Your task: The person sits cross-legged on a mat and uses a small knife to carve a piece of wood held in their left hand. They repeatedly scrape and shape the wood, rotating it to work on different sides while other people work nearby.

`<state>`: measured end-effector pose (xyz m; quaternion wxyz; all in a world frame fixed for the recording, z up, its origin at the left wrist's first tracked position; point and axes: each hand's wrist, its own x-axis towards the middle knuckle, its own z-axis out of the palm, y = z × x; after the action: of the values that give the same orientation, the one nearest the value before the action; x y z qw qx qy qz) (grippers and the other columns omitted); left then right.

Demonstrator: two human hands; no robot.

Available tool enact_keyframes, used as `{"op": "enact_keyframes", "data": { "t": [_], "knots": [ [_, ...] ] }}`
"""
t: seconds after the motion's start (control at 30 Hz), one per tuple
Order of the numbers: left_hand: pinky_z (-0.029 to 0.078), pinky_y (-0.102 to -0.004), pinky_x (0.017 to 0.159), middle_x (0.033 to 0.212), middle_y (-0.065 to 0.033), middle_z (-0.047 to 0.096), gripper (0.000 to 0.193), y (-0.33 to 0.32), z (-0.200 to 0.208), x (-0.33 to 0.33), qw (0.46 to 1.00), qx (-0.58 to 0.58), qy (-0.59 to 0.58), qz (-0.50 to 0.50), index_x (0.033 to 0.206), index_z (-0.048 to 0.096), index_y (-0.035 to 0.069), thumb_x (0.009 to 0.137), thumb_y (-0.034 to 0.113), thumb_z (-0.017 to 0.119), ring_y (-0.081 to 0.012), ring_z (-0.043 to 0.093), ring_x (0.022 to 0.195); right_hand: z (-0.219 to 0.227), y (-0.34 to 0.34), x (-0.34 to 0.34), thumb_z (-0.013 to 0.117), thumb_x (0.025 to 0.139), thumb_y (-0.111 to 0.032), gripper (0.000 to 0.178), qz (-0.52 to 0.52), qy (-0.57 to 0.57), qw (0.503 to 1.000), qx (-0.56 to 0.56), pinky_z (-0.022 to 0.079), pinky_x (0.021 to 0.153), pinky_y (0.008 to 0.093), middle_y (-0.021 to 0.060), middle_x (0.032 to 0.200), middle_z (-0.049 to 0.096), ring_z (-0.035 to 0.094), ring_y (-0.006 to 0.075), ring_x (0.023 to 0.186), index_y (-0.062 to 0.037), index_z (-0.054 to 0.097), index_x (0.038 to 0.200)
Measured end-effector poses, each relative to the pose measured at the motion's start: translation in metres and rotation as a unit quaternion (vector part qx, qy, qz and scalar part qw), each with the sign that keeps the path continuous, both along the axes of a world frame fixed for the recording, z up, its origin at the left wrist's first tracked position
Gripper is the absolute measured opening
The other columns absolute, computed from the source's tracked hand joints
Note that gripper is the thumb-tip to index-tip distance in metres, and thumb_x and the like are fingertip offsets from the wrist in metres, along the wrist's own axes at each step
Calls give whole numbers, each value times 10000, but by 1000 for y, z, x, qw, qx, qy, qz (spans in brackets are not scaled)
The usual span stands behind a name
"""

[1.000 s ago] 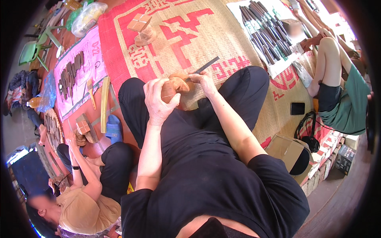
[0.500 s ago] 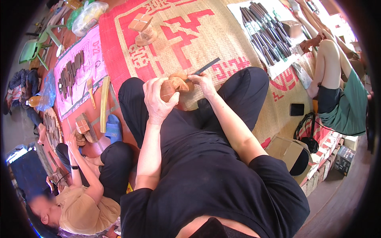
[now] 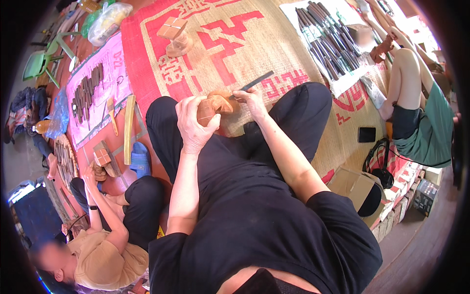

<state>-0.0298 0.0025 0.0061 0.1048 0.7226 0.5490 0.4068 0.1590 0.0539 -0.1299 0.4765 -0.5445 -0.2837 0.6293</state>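
My left hand [image 3: 191,117] is closed around the carving [image 3: 211,109], which I hold above the mat [image 3: 289,54], between my knees. My right hand [image 3: 252,102] is gripping a dark tool [image 3: 259,80] beside the carving; its working tip is not clear to see.

Near the mat's right edge there is a cardboard box [image 3: 350,186]. A dark round thing [image 3: 370,200] shows at its side, but I cannot tell if it lies inside. Past the mat's left edge, a clear bag [image 3: 111,20] contains something yellowish, and a bottle [image 3: 42,127] has orange liquid in it. The blue bag [image 3: 59,115] touches the bottle; I cannot tell its contents.

A second carving [image 3: 174,30] stands near the mat's left edge. Many tools lie on the white cloth [image 3: 342,88] at the mat's right edge, and others on the pink cloth [image 3: 117,59] past the left edge. A brush [image 3: 112,115] lies at the pink cloth's near corner, beside a wood strip [image 3: 129,130]. My left fingers cover part of the carving.
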Motion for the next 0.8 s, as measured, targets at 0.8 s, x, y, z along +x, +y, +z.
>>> {"op": "enact_keyframes", "data": {
  "t": [0.8],
  "knots": [
    [436, -396, 847, 977, -103, 557, 463, -1, 0, 0, 1000, -9, 2, 3, 1018, 558, 58, 604, 178, 726, -300, 516, 948, 0, -5, 3, 687, 742, -101, 166, 14, -12, 1000, 2, 459, 698, 253, 61, 805, 668, 616, 134, 719, -22, 677, 887]
  ]
}}
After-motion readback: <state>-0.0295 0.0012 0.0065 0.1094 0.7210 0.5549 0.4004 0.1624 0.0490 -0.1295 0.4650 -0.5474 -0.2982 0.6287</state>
